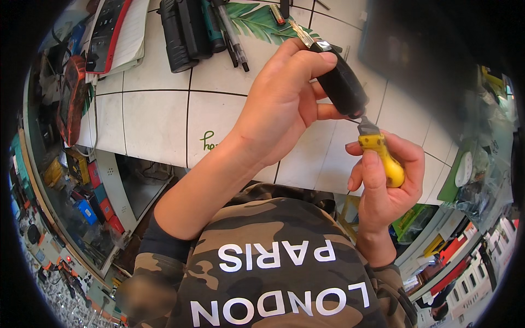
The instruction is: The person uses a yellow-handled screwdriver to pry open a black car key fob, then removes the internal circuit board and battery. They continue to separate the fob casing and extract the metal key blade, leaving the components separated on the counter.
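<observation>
My left hand [290,98] is closed round a black car key [343,82], with its metal blade [302,34] pointing up and to the left. Between the fingers of my right hand [391,180] is a short pry tool with a bulbous yellow handle [385,161]. Its dark tip meets the lower end of the key fob; whether it has gone into a seam there is too small to tell. Both hands are above the white tiled tabletop [147,120].
Up left lie a red-edged black device [108,35] on papers, black cylindrical flashlights [183,35] and pens [232,38]. A small battery [277,15] rests on a leaf print. A blurred dark panel [421,60] stands at the upper right. Glass-fronted shelves with small boxes [86,210] flank the left.
</observation>
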The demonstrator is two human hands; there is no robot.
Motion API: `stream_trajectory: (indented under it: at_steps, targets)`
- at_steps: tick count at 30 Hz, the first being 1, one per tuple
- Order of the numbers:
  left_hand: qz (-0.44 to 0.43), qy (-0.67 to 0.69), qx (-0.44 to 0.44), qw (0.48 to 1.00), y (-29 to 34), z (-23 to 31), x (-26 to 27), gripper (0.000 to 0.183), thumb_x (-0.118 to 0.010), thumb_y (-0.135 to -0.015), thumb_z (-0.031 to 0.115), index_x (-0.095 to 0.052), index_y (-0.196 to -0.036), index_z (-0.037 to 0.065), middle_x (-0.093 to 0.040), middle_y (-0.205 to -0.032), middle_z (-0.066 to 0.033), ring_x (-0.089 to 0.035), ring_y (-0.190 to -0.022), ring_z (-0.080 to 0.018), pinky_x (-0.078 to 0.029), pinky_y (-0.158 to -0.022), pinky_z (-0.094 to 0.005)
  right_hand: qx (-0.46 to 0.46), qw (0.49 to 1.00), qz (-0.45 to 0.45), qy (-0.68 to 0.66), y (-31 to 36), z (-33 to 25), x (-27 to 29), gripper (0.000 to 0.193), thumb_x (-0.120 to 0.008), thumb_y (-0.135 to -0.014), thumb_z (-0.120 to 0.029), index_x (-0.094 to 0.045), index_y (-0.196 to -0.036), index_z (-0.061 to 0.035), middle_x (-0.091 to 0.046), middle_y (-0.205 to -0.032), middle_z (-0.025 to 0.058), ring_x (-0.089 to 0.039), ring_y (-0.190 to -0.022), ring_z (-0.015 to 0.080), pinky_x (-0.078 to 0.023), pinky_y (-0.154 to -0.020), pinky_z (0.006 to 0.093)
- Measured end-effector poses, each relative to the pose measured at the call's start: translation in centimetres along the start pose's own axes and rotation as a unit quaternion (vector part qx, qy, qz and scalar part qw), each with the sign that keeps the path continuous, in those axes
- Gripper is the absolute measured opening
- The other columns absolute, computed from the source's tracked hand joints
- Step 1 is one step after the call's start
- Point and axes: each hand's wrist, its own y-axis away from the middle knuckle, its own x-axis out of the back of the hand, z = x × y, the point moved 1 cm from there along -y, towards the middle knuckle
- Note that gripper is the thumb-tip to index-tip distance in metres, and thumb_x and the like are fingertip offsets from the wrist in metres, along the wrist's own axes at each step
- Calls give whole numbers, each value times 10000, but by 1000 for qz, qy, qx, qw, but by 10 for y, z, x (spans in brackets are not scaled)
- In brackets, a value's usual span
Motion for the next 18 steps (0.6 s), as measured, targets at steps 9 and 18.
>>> stream_trajectory:
  at_steps: [9,18]
  targets:
    - [-14,22,2,1000,1,0,2,320,-469,-905,245,-447,-1164,58,-560,-989,-104,-622,-926,-282,-534,-829,-407,-19,999,4,-28,-2,-1,0,260,-578,-844,27,-469,-1080,32,-615,-951,171,-603,-689,98,-458,-514,158]
    - [-27,-6,-37,999,-2,-3,0,211,-474,-915,202,-444,-1091,89,-534,-929,-63,-599,-881,-216,-521,-804,-422,-21,996,19,81,-6,0,3,240,-637,-793,40,-559,-1020,49,-639,-914,141,-641,-781,143,-507,-694,227]
